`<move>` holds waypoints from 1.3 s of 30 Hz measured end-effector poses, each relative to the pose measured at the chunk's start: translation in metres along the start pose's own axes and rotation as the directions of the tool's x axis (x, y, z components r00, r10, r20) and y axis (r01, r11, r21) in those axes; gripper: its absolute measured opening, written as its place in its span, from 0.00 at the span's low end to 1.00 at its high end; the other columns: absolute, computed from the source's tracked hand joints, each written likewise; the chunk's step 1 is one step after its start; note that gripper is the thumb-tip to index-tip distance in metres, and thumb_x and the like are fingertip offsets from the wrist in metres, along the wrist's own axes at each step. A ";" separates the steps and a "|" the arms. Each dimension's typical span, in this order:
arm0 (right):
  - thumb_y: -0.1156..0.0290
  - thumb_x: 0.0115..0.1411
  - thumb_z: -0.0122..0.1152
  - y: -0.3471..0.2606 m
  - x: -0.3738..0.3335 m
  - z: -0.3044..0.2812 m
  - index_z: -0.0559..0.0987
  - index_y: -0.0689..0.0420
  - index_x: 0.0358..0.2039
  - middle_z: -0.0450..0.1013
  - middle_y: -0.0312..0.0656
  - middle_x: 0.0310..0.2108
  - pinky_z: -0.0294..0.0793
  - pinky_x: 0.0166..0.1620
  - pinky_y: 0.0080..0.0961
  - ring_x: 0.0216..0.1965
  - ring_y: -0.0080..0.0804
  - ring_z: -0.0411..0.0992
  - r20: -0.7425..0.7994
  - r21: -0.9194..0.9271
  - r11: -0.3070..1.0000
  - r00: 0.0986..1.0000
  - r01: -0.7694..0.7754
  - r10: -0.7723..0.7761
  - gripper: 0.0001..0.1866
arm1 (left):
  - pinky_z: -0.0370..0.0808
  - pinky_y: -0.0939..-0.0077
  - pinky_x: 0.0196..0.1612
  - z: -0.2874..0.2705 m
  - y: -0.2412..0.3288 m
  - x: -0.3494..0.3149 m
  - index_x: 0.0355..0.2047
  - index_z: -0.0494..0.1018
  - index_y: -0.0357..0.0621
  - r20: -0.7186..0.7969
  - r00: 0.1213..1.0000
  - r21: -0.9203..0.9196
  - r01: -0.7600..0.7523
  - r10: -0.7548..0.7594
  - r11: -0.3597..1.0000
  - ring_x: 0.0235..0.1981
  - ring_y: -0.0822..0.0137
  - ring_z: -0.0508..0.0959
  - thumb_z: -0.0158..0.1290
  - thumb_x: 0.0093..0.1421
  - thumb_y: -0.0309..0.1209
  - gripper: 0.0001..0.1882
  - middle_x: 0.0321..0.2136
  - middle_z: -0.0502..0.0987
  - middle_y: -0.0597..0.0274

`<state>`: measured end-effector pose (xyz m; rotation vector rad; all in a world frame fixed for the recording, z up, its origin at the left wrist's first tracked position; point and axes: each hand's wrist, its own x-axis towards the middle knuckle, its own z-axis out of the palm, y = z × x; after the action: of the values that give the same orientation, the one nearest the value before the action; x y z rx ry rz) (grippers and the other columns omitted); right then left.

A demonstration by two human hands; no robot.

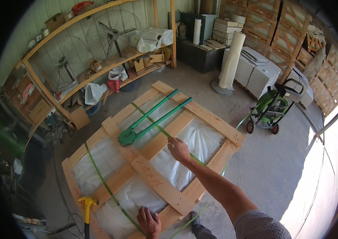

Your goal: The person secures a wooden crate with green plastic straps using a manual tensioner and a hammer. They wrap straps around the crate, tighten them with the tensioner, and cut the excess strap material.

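A wooden crate (211,119) with white plastic-wrapped contents lies flat on the concrete floor. My right hand (178,149) is stretched out over its middle, gripping a green strap (153,123) that runs diagonally across the crate. My left hand (149,221) rests flat on the white wrapping near the crate's near edge, beside a second green strap (105,184). A green long-handled strapping tool (149,119) lies on the crate just beyond my right hand.
A yellow-headed hammer (86,205) leans at the crate's near left. A wheeled strap dispenser cart (273,105) stands to the right. Wooden shelves (97,71) with fans and boxes line the left wall. Stacked crates and a white roll (231,59) stand behind.
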<state>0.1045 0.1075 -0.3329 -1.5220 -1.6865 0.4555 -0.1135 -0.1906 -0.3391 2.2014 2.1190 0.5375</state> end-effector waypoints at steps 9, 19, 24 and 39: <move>0.74 0.52 0.51 0.004 0.117 0.087 0.70 0.62 0.47 0.69 0.47 0.47 0.56 0.58 0.44 0.53 0.42 0.64 0.220 -0.500 0.681 0.839 0.535 -0.498 0.20 | 0.63 0.48 0.51 0.005 -0.009 0.005 0.46 0.67 0.33 -0.008 0.999 -0.054 0.036 -0.036 0.998 0.51 0.44 0.65 0.50 0.54 0.40 0.25 0.51 0.65 0.44; 0.64 0.53 0.54 -0.068 0.100 0.053 0.82 0.55 0.28 0.77 0.45 0.31 0.74 0.41 0.36 0.38 0.41 0.75 0.641 -0.419 0.824 0.767 0.381 -0.028 0.11 | 0.61 0.48 0.52 0.002 0.002 0.003 0.46 0.66 0.32 -0.035 0.998 -0.066 0.057 -0.060 0.996 0.52 0.44 0.65 0.48 0.56 0.39 0.23 0.50 0.66 0.44; 0.65 0.55 0.53 -0.125 0.048 -0.053 0.81 0.58 0.28 0.77 0.46 0.30 0.76 0.38 0.35 0.35 0.42 0.76 0.584 -0.463 0.854 0.807 0.240 0.090 0.11 | 0.61 0.49 0.53 0.006 -0.007 -0.009 0.44 0.67 0.31 -0.069 0.997 -0.093 0.021 -0.027 0.995 0.53 0.45 0.64 0.51 0.53 0.36 0.22 0.50 0.66 0.45; 0.48 0.57 0.58 -0.206 -0.405 -0.360 0.79 0.62 0.29 0.71 0.45 0.16 0.68 0.26 0.32 0.18 0.32 0.68 0.296 -0.063 0.918 0.871 -0.391 0.391 0.25 | 0.63 0.57 0.54 -0.032 0.052 -0.092 0.46 0.65 0.31 -0.174 0.984 -0.504 -0.120 0.036 0.855 0.49 0.44 0.67 0.46 0.62 0.33 0.18 0.48 0.66 0.41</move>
<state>0.2210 -0.4064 -0.0913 -1.8787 -1.5931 0.9462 -0.0731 -0.2908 -0.3159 1.9858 1.6763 1.1657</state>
